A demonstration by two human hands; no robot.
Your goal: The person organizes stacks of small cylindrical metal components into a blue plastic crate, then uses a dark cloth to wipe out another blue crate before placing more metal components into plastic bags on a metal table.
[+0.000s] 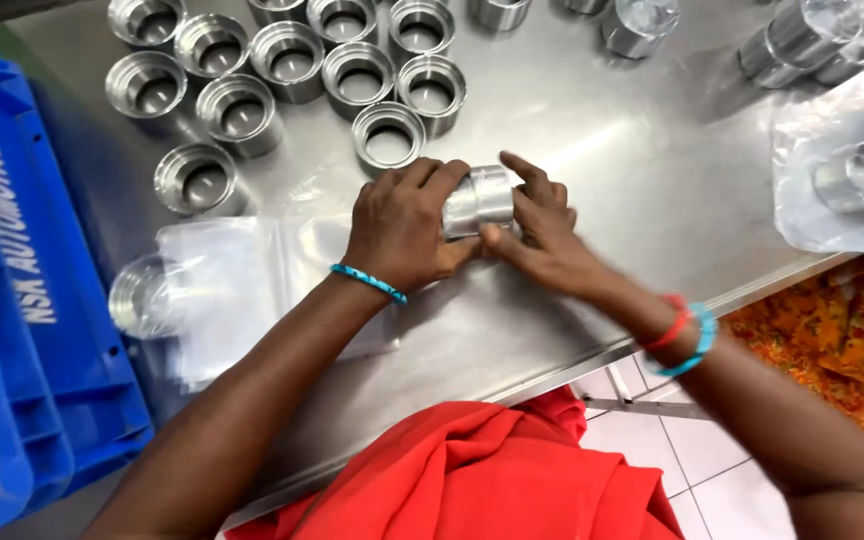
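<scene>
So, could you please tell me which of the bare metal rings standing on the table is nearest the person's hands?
The metal ring just above the left hand, at the front of the cluster; the other rings stand farther back or off to the left.

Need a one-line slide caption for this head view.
Both hands, left hand and right hand, grip a shiny metal cylindrical sleeve over a steel table.

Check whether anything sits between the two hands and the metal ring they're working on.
Nothing visible stands between them. The left hand and the right hand both grip the wrapped metal ring directly, from opposite sides, above the steel table. The stack of clear bags lies off to the left, clear of the grip.
</scene>
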